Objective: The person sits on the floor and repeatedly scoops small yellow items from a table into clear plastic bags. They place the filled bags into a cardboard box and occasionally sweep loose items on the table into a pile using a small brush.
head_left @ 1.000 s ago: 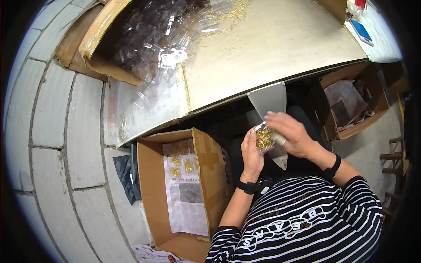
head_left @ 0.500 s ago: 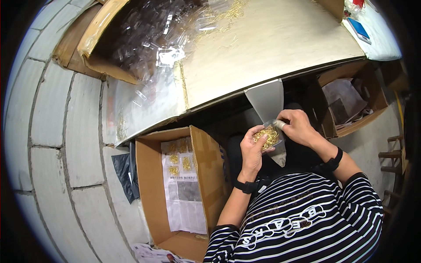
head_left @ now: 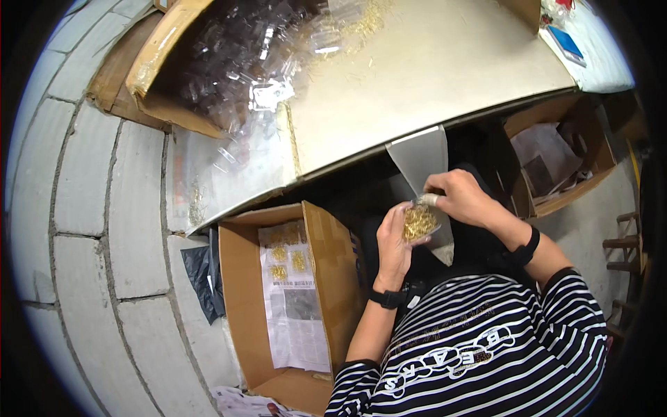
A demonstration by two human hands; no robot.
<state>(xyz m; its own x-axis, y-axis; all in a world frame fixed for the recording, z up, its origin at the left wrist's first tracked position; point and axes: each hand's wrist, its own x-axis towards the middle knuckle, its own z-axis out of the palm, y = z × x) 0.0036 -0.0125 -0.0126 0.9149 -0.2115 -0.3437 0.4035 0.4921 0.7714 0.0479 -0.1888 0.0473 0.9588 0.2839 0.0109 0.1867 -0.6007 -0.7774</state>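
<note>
In front of my lap, my left hand grips a small clear plastic case packed with thin gold-coloured metal pieces. Its fingers wrap the left side and underside of the case. My right hand, with a pale wrap on one finger, pinches at the case's upper edge; the fingertips are slightly blurred. Below the hands to the left stands an open cardboard box. Several small clear packs of gold pieces lie on the printed paper inside it.
A pale worktable spans the far side, bearing a heap of clear plastic cases and loose gold pieces. A blue-topped device lies far right. Another cardboard box stands under the table. A grey tapered panel hangs beyond my hands.
Both hands have shifted slightly left, and the case has tilted with its upper edge turned toward my right hand. My right fingers have moved left along that edge. The whole view has shifted a little.
</note>
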